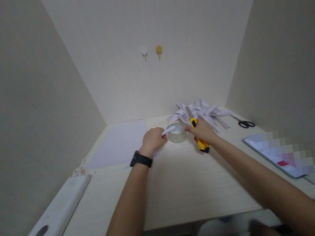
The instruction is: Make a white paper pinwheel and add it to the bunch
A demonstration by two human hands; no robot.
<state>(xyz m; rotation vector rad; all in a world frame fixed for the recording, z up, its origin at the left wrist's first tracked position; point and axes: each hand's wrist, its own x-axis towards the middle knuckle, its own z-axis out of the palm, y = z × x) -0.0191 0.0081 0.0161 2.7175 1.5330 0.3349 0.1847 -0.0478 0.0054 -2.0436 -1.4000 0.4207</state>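
My left hand (153, 139), with a black watch on its wrist, is closed round a thin white rolled-paper stick (168, 130). The stick's tip reaches over a roll of clear tape (177, 137) that lies flat on the table. My right hand (204, 130) grips a yellow and black utility knife (203, 145), its blade pointing toward the back wall. The right thumb or a finger reaches to the tape roll's right edge; whether it touches, I cannot tell. Just behind the knife lie several folded white paper pinwheels (204, 109).
Sheets of white paper (119, 141) lie at the back left. Black-handled scissors (246, 124) rest at the right, behind a phone or tablet (274, 156) with a cable. A long white device (56, 211) stands at the left edge. Walls close in three sides; two hooks (159, 50) hang behind.
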